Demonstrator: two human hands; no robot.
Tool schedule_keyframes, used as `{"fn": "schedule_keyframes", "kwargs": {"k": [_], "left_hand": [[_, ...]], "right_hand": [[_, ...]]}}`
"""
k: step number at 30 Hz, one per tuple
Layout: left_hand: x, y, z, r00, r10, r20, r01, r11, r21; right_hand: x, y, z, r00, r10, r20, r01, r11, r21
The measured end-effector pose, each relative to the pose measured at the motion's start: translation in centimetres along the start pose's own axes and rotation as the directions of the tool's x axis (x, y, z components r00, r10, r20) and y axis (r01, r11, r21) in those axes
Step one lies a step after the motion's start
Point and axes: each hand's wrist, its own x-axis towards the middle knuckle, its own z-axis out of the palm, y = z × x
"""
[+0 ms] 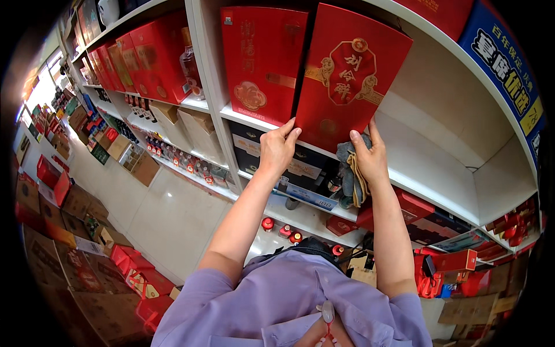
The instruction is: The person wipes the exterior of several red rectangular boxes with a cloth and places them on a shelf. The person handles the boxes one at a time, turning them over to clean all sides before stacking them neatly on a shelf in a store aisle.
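Note:
A tall red gift box point(347, 73) with gold ornament and writing stands slightly tilted at the shelf's front, between my two hands. The fingers of my left hand point(279, 145) pinch its lower left corner. My right hand point(370, 158) grips its lower right corner and also holds a folded grey cloth point(347, 169) with a tan one, which hang below the box. Just left of it stands another red box point(264, 65) on the white shelf point(433, 169). The box's rear side is hidden.
Dark boxes point(303, 167) and a price strip point(303, 195) are on the shelf below. Red-capped bottles point(268, 224) stand low before me. A white upright divider point(204, 65) rises at the left. Cartons point(91, 264) and red bags point(151, 282) line the aisle's far side.

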Motion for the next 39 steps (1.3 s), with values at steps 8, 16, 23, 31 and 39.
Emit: {"fn": "schedule_keyframes", "kwargs": {"k": [8,16,23,31,39], "left_hand": [[1.1,-1.5,-0.3,0.991,-0.082,0.108,0.086,0.996,-0.034],[1.3,-1.5,0.3,0.972,-0.097,0.213,0.134,0.977,-0.166],[1.0,-1.0,0.4,0.97,-0.128,0.208,0.163,0.974,-0.159],[0.9,-1.1,0.7,0.961,-0.155,0.229,0.18,0.98,-0.09],[0.5,-1.2,0.8,0.965,-0.162,0.206,0.193,0.971,-0.14]], "right_hand": [[-1.1,2.9,0.3,0.996,0.085,0.011,-0.084,0.996,-0.022],[-1.8,1.9,-0.4,0.999,0.011,-0.05,-0.017,0.993,-0.117],[-1.5,1.9,-0.7,0.998,0.058,-0.031,-0.061,0.991,-0.119],[-1.4,3.1,-0.8,0.984,0.171,-0.04,-0.173,0.983,-0.053],[-1.6,3.6,-1.4,0.991,0.117,0.058,-0.112,0.989,-0.093]]}}
